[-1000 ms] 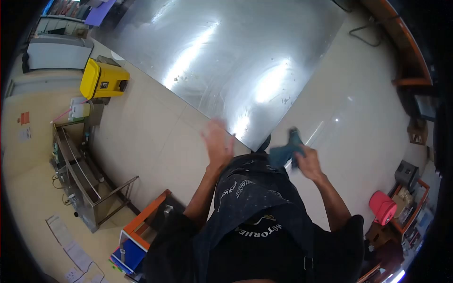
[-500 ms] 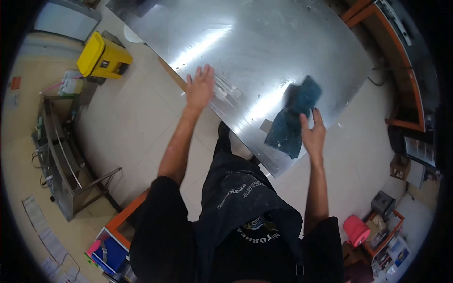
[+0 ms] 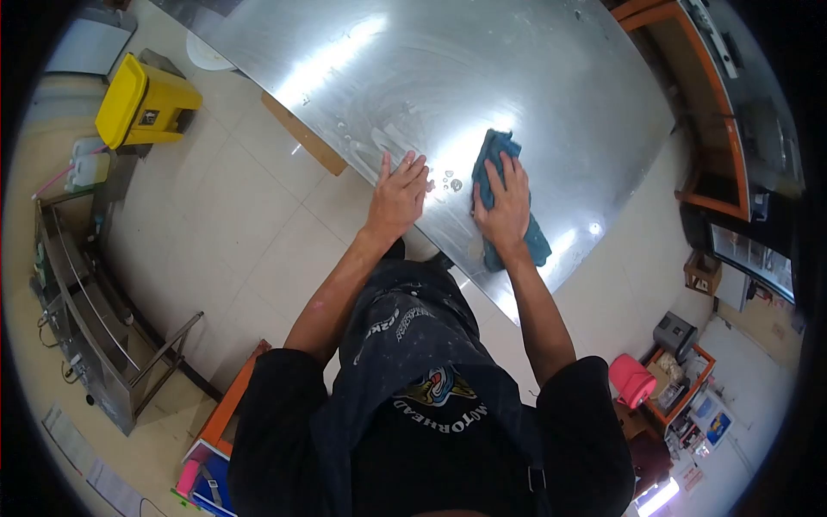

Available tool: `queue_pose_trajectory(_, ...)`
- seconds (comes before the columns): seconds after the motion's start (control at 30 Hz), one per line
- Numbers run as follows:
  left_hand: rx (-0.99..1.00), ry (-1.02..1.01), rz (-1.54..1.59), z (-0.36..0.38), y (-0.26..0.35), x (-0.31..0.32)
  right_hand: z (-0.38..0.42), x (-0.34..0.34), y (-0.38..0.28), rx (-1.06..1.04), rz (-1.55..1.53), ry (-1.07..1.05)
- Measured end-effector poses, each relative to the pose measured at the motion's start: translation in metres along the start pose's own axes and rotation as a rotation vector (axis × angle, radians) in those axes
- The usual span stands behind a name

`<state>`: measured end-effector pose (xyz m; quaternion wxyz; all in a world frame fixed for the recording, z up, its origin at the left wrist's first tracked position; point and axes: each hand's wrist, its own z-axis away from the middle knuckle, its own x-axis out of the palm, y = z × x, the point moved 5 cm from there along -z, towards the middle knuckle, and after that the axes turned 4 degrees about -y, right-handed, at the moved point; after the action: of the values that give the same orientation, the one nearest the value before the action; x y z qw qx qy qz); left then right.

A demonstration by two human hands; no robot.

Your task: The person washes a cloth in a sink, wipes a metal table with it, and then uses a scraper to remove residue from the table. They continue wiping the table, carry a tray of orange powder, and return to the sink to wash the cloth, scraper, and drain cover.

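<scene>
A steel table (image 3: 560, 77) with wet smears and droplets on its top lies ahead of me. My right hand (image 3: 506, 205) grips a dark teal cloth (image 3: 536, 237), which is bunched into a long strip on the tabletop. The fingers lie over its upper part, and the thumb is at its left side. To the left, my left hand (image 3: 401, 198) rests at the near edge of the table with its fingers stretched out and nothing held. Between the two hands are a few water drops (image 3: 455, 184) and small pinkish bits.
On the tiled floor at the left stands a yellow pedal bin (image 3: 146, 102). A metal rack (image 3: 99, 319) lines the left wall. Orange-framed cabinets (image 3: 724, 112) are at the right, with a pink container (image 3: 631, 381) lower down. A brown board (image 3: 301, 133) shows beneath the table edge.
The cloth, looser and partly lifted before, is now gathered under my right hand, which has moved left onto it. My left hand has shifted right and nearer, to the table's edge.
</scene>
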<state>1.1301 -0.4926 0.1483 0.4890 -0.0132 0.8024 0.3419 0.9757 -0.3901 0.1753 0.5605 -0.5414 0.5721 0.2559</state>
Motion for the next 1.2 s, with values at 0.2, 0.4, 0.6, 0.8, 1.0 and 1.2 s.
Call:
queue_pose_trajectory(0.2,-0.080,0.111,0.155,0.005,-0.021,-0.009,0.018,0.020,-0.065,-0.221,-0.184,-0.312)
queue_pose_trajectory(0.4,-0.263,0.173,-0.174,0.020,-0.056,-0.076,-0.041,0.028,-0.025,-0.068,-0.055,-0.141)
queue_pose_trajectory(0.6,-0.080,0.015,-0.131,0.009,-0.019,-0.044,-0.039,0.019,-0.030,-0.278,-0.079,-0.205)
queue_pose_trajectory(0.8,0.004,-0.069,-0.155,0.002,-0.028,-0.022,-0.010,0.023,-0.046,-0.528,-0.119,-0.162)
queue_pose_trajectory(1.0,0.029,-0.082,-0.153,-0.003,-0.027,-0.026,0.008,0.025,-0.043,-0.517,-0.140,-0.286)
queue_pose_trajectory(1.2,0.016,-0.011,-0.139,0.001,-0.035,-0.016,-0.003,0.033,-0.058,-0.455,-0.225,-0.191)
